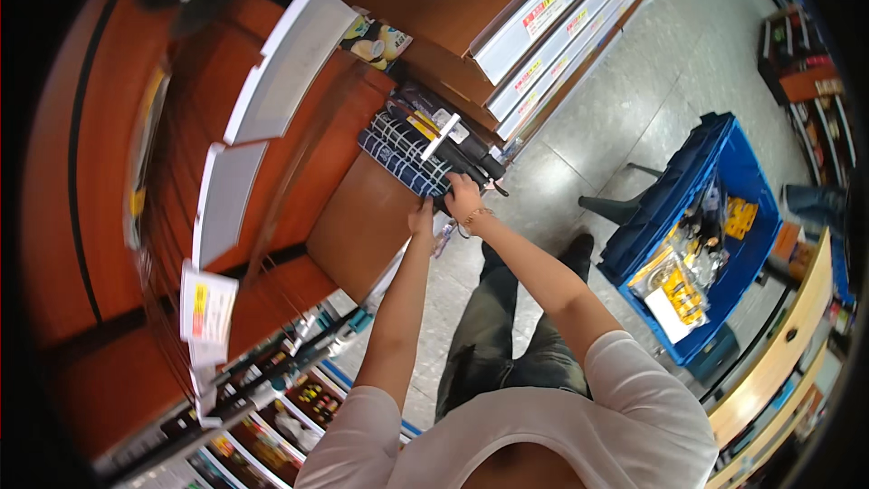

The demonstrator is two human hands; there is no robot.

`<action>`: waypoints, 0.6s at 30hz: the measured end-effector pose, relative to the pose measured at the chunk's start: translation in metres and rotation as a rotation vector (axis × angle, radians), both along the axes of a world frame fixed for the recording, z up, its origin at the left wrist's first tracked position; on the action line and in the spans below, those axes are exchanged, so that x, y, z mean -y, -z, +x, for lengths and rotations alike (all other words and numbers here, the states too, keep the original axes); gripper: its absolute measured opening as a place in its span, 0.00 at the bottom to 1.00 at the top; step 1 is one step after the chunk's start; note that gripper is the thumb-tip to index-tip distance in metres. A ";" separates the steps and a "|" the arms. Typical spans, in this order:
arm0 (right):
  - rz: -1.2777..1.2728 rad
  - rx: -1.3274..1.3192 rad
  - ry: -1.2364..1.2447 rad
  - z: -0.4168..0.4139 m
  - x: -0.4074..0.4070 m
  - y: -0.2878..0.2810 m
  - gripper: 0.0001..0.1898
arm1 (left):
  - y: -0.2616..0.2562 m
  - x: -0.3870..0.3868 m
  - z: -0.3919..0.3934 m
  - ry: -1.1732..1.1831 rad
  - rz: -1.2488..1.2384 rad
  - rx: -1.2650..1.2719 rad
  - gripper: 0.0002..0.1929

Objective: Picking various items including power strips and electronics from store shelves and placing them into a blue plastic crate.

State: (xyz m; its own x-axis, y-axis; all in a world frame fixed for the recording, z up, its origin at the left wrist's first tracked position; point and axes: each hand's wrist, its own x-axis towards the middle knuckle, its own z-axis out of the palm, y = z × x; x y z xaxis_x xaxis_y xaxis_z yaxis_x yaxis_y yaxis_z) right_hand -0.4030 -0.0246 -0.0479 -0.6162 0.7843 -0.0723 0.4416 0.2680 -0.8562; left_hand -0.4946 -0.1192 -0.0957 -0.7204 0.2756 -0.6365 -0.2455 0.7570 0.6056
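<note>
Folded umbrellas in dark checked fabric (pixel 400 161) lie side by side on a brown shelf board (pixel 366 224). My right hand (pixel 464 198), with a bracelet at the wrist, has its fingers curled over the near end of a checked umbrella. Close beside it, my left hand (pixel 421 219) touches the lower edge of the same end; its fingertips are partly hidden. Black umbrella handles (pixel 490 164) stick out just beyond my right hand. A white tag holder (pixel 441 137) on a hook crosses above the umbrellas.
Shelf edges with price labels (pixel 543 17) run along the upper right. White label strips (pixel 292 61) stand up at left. On the right, a blue plastic crate (pixel 679 170) holds packaged goods, resting on a dark stool (pixel 614 207). Grey floor tiles (pixel 645 95) lie between.
</note>
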 end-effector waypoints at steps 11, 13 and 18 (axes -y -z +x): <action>0.199 0.537 0.088 -0.040 0.030 0.011 0.31 | 0.002 -0.011 -0.039 -0.397 0.078 0.420 0.19; 0.139 0.616 0.092 -0.043 0.031 0.017 0.34 | -0.007 0.000 -0.036 -0.336 0.170 0.478 0.22; -0.011 0.651 -0.090 -0.059 0.034 0.014 0.31 | -0.044 0.058 -0.048 -0.530 0.415 0.566 0.20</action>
State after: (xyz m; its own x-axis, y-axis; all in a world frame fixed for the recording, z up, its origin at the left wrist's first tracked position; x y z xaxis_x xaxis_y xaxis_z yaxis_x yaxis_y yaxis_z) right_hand -0.4624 -0.0589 -0.0615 -0.5068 0.7291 -0.4599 0.8467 0.3206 -0.4247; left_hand -0.5424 -0.1776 -0.0522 -0.4256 0.2831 -0.8595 -0.8490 0.2037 0.4875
